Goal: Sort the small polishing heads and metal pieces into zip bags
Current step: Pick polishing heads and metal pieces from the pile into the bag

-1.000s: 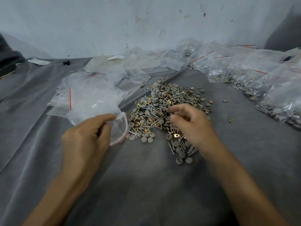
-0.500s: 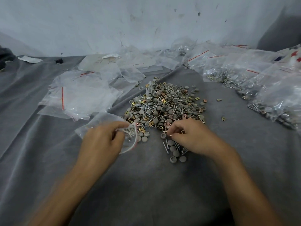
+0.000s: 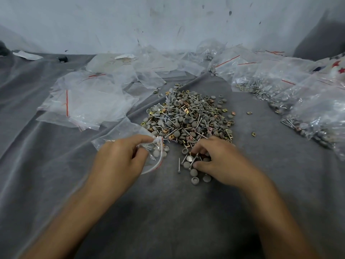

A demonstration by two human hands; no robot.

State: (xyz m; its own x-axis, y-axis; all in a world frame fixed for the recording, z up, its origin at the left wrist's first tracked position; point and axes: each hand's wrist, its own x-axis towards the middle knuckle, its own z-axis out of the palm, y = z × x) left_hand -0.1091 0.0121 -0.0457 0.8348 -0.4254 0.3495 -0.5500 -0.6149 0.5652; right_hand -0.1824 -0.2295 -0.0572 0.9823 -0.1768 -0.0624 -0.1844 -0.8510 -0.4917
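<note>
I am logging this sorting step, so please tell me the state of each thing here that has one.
zip bag: open, barely filled.
left hand: pinches the zip bag at its mouth.
right hand: fingers curled over loose pieces, grip unclear.
pile: unsorted, mixed.
bags at left: empty, flat.
bags at right: filled.

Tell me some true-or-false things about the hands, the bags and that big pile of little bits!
1. The left hand holds a clear zip bag by its opening. True.
2. The right hand lies flat, far from the pile. False: its fingers curl round loose pieces at the pile's near edge.
3. The bags on the right are all empty. False: grey heads and metal pins show inside them.
4. The pile sits on a grey cloth. True.
5. The flat bags on the left are stuffed full. False: they look empty.
</note>
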